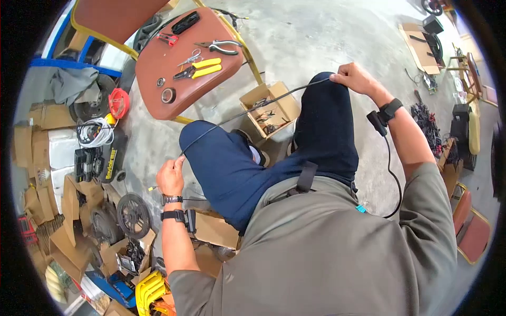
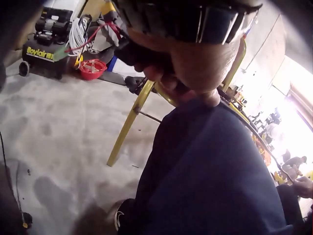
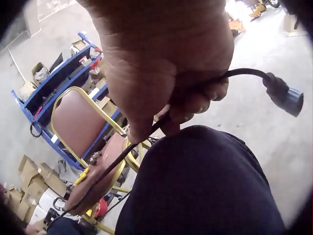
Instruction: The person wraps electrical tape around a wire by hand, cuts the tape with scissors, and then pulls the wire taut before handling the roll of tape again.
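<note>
A thin black cable stretches across both knees between the two hands. By the left knee, the left hand grips one part of it, and a yellow-tipped end shows beside the wrist. Over the right knee, the right hand holds the other part, thumb and curled fingers round it. Past those fingers, a short length ends in a grey connector in the right wrist view. In the left wrist view the left fingers are dark and partly hidden behind the wrist and watch band.
On a brown chair seat lie yellow-handled wire strippers, pliers, small scissors and a roll. An open cardboard box with small parts stands between the feet. Wheels, boxes and a compressor crowd the left.
</note>
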`<state>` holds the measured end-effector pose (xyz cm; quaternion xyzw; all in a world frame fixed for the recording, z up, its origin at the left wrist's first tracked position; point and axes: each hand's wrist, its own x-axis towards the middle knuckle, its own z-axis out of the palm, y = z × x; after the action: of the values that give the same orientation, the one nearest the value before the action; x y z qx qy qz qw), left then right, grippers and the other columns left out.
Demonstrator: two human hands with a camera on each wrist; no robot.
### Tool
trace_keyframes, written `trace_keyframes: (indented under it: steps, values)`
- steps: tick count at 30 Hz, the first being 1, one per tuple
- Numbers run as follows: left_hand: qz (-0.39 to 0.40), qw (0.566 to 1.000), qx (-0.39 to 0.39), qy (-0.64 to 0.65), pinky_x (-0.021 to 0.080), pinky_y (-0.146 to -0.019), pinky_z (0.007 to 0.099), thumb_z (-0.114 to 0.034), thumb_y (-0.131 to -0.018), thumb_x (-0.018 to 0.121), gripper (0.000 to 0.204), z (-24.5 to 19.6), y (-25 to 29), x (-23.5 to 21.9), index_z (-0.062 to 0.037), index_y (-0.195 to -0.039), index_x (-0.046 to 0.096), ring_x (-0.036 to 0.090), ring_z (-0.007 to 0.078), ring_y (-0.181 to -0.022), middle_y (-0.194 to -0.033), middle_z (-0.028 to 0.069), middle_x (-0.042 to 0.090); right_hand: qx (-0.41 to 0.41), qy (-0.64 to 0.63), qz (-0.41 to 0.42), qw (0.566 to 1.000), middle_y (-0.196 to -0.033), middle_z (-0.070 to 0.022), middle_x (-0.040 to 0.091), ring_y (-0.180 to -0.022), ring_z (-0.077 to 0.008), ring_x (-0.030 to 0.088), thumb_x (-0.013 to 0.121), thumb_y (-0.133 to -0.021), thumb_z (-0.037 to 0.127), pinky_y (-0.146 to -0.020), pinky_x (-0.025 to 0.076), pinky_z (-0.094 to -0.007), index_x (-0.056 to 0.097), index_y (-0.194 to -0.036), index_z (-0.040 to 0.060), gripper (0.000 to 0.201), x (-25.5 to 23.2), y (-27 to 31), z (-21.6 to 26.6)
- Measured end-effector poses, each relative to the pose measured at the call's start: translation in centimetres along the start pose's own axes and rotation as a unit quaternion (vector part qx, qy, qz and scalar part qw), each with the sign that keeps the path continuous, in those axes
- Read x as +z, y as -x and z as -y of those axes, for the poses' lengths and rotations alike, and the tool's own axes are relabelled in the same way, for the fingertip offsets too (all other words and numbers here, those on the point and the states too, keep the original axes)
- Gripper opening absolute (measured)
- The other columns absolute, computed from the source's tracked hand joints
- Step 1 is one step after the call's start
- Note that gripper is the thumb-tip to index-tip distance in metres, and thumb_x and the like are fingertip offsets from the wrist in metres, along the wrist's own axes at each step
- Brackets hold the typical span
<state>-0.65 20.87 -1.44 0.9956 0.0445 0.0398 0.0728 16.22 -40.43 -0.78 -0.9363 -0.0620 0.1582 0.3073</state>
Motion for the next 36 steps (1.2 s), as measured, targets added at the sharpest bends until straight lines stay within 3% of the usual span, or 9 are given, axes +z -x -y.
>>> trace_keyframes:
  steps: [4,10,12,15,19,22,27,31,36]
  values:
    - [0.034,0.996,-0.046,0.063,0.047,-0.061,0.0448,-0.036,-0.093,0.073,0.035,-0.9,-0.4,-0.9,-0.0027,-0.083,0.069,0.062,0.0389,-0.068,-0.078,0.0182,0.067,-0.018,-0.027,0.007,0.999,-0.063,-0.0019,0.050,-0.063,-0.0126,0.046,0.070,-0.095,0.038,-0.058,0.041,-0.0360,0.062,-0.075,0.0001,0.043,-0.5,0.5,-0.5]
    - [0.032,0.981,-0.017,0.188,0.053,-0.071,0.0393,-0.026,-0.094,0.072,0.025,0.2,-3.8,-0.9,-0.0019,-0.096,0.074,0.068,0.0362,-0.076,-0.085,0.0161,0.072,-0.019,-0.024,-0.012,0.999,-0.069,0.0015,0.049,-0.069,-0.0092,0.046,0.066,-0.099,0.028,-0.061,0.042,-0.0322,0.065,-0.086,0.0002,0.031,-1.3,-1.6,-1.3]
    - [0.018,0.987,-0.004,0.160,0.054,-0.075,0.0405,-0.028,-0.094,0.070,0.024,0.3,-5.5,-0.4,-0.0039,-0.096,0.076,0.069,0.0370,-0.082,-0.090,0.0166,0.073,-0.032,-0.037,-0.042,0.998,-0.068,0.0014,0.047,-0.067,-0.0101,0.045,0.068,-0.098,0.030,-0.061,0.042,-0.0326,0.065,-0.086,-0.0005,0.032,-1.2,-2.8,-1.3]
    - [-0.011,0.999,-0.001,0.051,0.054,-0.075,0.0446,-0.031,-0.092,0.069,0.025,-0.6,-7.3,0.4,-0.0074,-0.092,0.077,0.070,0.0373,-0.086,-0.092,0.0157,0.074,-0.013,-0.015,-0.038,0.999,-0.069,-0.0023,0.055,-0.068,-0.0128,0.050,0.068,-0.098,0.030,-0.063,0.045,-0.0345,0.067,-0.088,-0.0004,0.032,-0.7,-3.7,-1.0]
    - [-0.028,0.999,0.043,-0.017,0.054,-0.074,0.0463,-0.026,-0.090,0.070,0.018,-1.1,-7.2,3.2,-0.0093,-0.089,0.076,0.069,0.0376,-0.082,-0.088,0.0140,0.073,-0.014,0.043,-0.040,0.998,-0.072,-0.0063,0.063,-0.071,-0.0153,0.059,0.067,-0.098,0.029,-0.066,0.048,-0.0351,0.069,-0.090,0.0002,0.030,0.2,-3.3,-1.7]
    - [-0.027,0.999,0.028,-0.014,0.054,-0.073,0.0464,-0.022,-0.089,0.070,0.014,-1.5,-5.7,4.3,-0.0103,-0.094,0.076,0.068,0.0378,-0.081,-0.089,0.0146,0.073,0.061,-0.025,0.018,0.998,-0.074,-0.0096,0.066,-0.072,-0.0167,0.062,0.065,-0.098,0.027,-0.068,0.050,-0.0351,0.068,-0.092,-0.0006,0.029,1.2,-1.6,-2.3]
    - [-0.058,0.993,-0.004,0.099,0.057,-0.074,0.0451,-0.010,-0.089,0.064,0.018,-0.8,-3.7,6.8,-0.0070,-0.103,0.075,0.070,0.0409,-0.082,-0.091,0.0202,0.073,-0.017,-0.057,-0.019,0.998,-0.079,-0.0196,0.067,-0.077,-0.0228,0.063,0.056,-0.103,0.023,-0.073,0.051,-0.0392,0.062,-0.094,-0.0035,0.029,5.7,0.8,-4.5]
    - [-0.052,0.996,-0.026,0.070,0.056,-0.073,0.0457,-0.010,-0.090,0.062,0.019,-2.2,-3.2,5.6,-0.0070,-0.103,0.075,0.070,0.0409,-0.084,-0.091,0.0213,0.072,0.045,-0.070,-0.062,0.995,-0.089,-0.0248,0.069,-0.087,-0.0273,0.068,0.056,-0.104,0.025,-0.078,0.052,-0.0409,0.063,-0.102,-0.0041,0.030,6.0,2.5,-1.9]
    - [-0.062,0.995,-0.021,0.077,0.055,-0.071,0.0461,-0.010,-0.090,0.060,0.021,-2.5,-3.4,5.3,-0.0070,-0.103,0.076,0.071,0.0405,-0.083,-0.090,0.0207,0.072,0.069,-0.065,-0.057,0.994,-0.096,-0.0251,0.070,-0.092,-0.0254,0.068,0.056,-0.104,0.026,-0.080,0.052,-0.0402,0.065,-0.106,-0.0043,0.032,6.2,2.5,-2.3]
